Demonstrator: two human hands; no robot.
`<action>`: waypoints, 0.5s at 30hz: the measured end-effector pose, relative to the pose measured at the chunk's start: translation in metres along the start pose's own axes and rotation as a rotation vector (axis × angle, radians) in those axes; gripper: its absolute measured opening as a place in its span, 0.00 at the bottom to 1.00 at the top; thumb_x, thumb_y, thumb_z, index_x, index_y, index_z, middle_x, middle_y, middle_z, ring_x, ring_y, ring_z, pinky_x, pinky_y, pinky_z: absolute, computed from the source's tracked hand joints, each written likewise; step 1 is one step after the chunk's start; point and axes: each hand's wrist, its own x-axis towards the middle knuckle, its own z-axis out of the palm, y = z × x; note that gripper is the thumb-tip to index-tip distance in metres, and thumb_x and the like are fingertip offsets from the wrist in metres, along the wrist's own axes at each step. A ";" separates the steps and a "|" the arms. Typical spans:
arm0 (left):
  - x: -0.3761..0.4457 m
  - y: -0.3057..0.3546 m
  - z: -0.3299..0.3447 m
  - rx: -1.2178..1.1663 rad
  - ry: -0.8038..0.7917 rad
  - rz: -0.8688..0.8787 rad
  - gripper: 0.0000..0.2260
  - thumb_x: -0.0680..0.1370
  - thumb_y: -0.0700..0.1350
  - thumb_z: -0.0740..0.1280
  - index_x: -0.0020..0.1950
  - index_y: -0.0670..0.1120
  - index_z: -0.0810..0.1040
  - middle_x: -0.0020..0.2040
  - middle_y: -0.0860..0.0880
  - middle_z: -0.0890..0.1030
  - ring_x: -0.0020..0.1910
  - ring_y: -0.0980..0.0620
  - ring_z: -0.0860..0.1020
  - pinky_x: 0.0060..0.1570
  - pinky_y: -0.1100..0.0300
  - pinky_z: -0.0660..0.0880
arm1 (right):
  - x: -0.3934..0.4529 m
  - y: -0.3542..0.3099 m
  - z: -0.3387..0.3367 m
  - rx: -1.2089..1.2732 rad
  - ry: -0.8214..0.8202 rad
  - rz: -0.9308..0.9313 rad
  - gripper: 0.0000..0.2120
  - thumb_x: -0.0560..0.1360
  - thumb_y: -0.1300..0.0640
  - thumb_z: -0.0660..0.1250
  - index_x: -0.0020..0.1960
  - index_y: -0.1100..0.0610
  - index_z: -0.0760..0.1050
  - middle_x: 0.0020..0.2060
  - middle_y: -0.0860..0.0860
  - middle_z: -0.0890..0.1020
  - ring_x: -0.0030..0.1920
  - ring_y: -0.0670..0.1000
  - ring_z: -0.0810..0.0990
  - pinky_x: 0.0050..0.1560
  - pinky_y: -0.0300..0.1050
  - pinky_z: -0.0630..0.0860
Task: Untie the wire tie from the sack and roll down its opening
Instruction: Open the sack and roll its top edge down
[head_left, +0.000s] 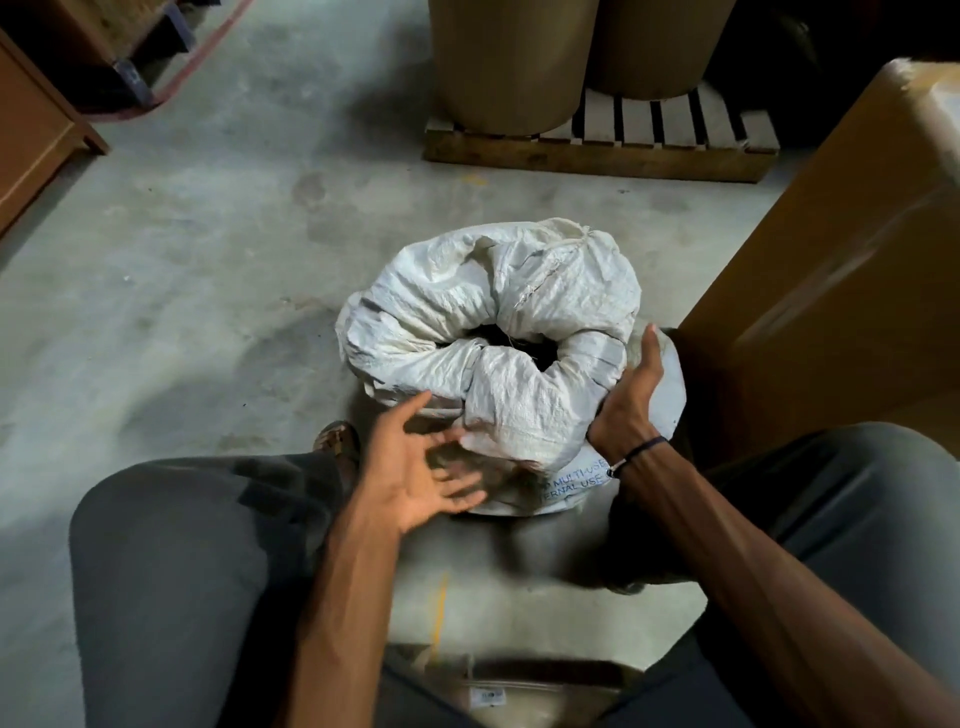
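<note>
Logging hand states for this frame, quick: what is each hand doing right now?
Left hand: open, fingers spread and blurred, beside the sack, holding nothing.
Right hand: open, palm laid flat against the sack's side, not gripping.

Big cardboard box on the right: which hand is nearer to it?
Right. The right hand presses the sack's side that faces the box; the left hand hovers open at the sack's near side, farther away.
</note>
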 end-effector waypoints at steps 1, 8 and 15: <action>-0.007 0.008 -0.003 -0.011 0.028 0.038 0.24 0.76 0.64 0.65 0.59 0.44 0.78 0.70 0.34 0.69 0.71 0.32 0.68 0.68 0.34 0.68 | -0.002 0.001 0.001 -0.003 0.016 -0.016 0.30 0.81 0.36 0.58 0.69 0.56 0.79 0.62 0.56 0.85 0.60 0.55 0.85 0.66 0.50 0.80; 0.007 0.041 0.022 -0.142 0.043 0.140 0.36 0.71 0.73 0.63 0.73 0.53 0.75 0.83 0.35 0.57 0.80 0.27 0.53 0.69 0.18 0.43 | -0.018 0.007 0.007 -0.116 -0.007 -0.071 0.27 0.82 0.37 0.60 0.72 0.54 0.78 0.64 0.54 0.85 0.64 0.56 0.84 0.67 0.53 0.79; 0.036 0.037 0.042 -0.325 -0.005 0.256 0.31 0.76 0.67 0.62 0.67 0.45 0.80 0.65 0.40 0.82 0.63 0.37 0.80 0.64 0.39 0.73 | -0.007 -0.005 -0.005 -0.036 -0.056 0.042 0.36 0.78 0.32 0.60 0.74 0.56 0.76 0.69 0.59 0.81 0.71 0.61 0.78 0.74 0.57 0.72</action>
